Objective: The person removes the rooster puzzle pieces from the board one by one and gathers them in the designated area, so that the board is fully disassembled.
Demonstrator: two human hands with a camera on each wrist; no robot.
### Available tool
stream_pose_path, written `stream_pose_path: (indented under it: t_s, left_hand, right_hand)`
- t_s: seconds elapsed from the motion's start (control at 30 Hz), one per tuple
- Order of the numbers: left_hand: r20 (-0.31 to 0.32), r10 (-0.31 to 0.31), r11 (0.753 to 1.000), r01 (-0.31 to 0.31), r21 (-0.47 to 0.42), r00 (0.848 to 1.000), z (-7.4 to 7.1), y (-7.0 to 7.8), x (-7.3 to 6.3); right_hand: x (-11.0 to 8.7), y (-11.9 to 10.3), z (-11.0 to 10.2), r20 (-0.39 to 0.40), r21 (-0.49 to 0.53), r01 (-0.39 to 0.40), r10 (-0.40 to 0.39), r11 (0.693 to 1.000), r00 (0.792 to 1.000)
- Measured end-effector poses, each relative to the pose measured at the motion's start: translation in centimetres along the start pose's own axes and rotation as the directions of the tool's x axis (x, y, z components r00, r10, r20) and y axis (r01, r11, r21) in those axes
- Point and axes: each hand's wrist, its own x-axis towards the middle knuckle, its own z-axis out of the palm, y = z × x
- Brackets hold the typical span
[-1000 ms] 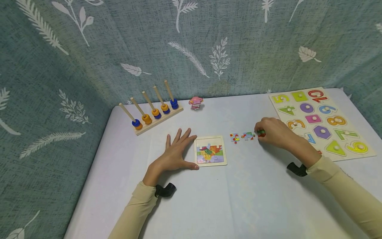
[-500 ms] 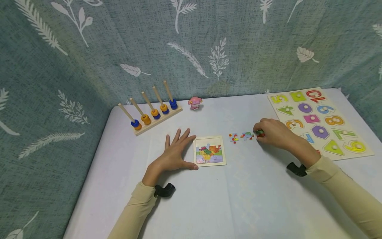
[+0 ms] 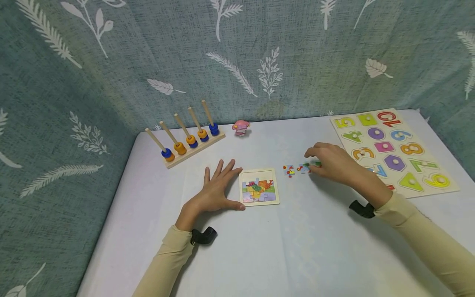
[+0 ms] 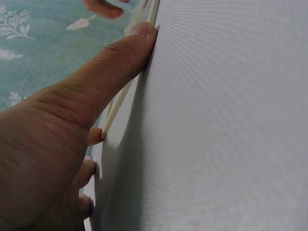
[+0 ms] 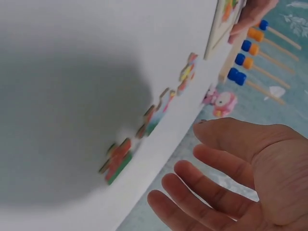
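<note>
My left hand lies with fingers spread at the left side of a small square wooden jigsaw tray. Its index finger and thumb touch the tray's left corners; in the left wrist view the thumb presses along the edge. Several joined pieces fill the tray's lower part with a colourful picture. My right hand hovers over loose jigsaw pieces right of the tray, holding nothing. Three pieces show in the right wrist view: a near red and green piece, a middle piece and a far piece.
A wooden bead abacus with upright pegs stands at the back left. Beside it sits a small pink figurine. On the right lies a board of knobbed numbers and shapes. A patterned green cloth hangs behind the table.
My right hand has let go of the red and green jigsaw piece, lifted slightly and shifted left, its fingers opening. The left hand stays at the tray. The whole view drifts slightly left.
</note>
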Motion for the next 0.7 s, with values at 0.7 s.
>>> stream_pose_path:
  t_s: [0.7]
  left_hand:
    - [-0.002, 0.000, 1.000, 0.000, 0.007, 1.000, 0.2, -0.3, 0.1]
  right_hand:
    - [2.7, -3.8, 1.8, -0.022, 0.024, 0.061, -0.061, 0.998, 0.998]
